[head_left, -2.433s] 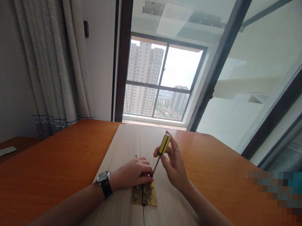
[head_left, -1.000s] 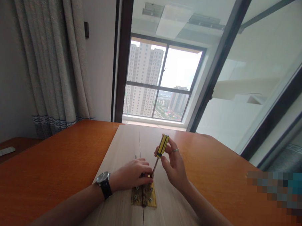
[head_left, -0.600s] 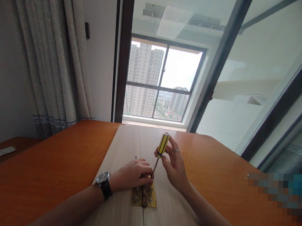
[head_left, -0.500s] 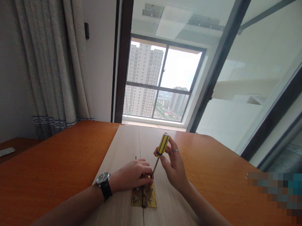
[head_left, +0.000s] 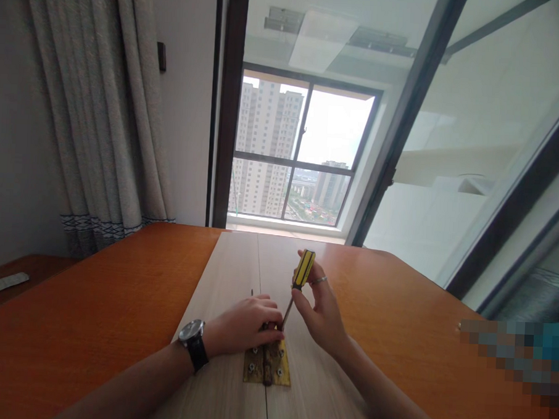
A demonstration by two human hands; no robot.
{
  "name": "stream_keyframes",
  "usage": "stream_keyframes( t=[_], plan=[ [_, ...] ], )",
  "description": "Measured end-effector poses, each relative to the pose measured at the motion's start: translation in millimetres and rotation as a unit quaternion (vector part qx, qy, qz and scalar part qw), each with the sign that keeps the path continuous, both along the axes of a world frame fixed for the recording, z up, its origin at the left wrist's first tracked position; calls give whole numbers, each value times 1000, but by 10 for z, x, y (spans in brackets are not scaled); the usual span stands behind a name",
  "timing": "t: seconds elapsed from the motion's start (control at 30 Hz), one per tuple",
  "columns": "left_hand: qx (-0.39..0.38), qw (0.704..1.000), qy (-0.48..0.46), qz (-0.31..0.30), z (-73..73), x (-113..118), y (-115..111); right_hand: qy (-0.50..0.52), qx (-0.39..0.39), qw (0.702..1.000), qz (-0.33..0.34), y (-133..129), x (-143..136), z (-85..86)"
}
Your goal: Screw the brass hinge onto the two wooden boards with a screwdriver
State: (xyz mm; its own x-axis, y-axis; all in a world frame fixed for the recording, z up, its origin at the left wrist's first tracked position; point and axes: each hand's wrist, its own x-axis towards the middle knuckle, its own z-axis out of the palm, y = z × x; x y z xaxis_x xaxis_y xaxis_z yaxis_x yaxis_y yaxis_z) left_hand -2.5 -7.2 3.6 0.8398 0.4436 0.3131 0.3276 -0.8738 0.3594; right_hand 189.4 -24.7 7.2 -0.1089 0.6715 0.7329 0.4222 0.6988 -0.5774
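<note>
We are facing a window (head_left: 305,149) beyond an orange-brown table (head_left: 132,289), with a grey curtain (head_left: 98,115) hanging on the left. On the table two pale boards (head_left: 230,269) are lying side by side, and a worn brass hinge (head_left: 268,366) is straddling their seam near us. Our right hand (head_left: 319,304) is gripping the yellow-and-black handle of a screwdriver (head_left: 303,269), which is leaning, its shaft running down to the hinge's far end. Our left hand (head_left: 253,322) (the one wearing a watch (head_left: 192,335) at the wrist) is resting over that far part with curled fingers; whether they are pinching anything, we cannot tell. Screws (head_left: 280,371) are showing in the hinge's near part.
</note>
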Motion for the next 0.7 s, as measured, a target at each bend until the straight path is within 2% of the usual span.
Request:
stream_keyframes(
  t=[0.4,0.7],
  plan=[
    [4,1000,-1,10,-4,6,-5,86,-23,992,93,-53,-60,72],
    [3,1000,-4,10,0,14,-16,79,-30,990,116,-77,-63,92]
  ],
)
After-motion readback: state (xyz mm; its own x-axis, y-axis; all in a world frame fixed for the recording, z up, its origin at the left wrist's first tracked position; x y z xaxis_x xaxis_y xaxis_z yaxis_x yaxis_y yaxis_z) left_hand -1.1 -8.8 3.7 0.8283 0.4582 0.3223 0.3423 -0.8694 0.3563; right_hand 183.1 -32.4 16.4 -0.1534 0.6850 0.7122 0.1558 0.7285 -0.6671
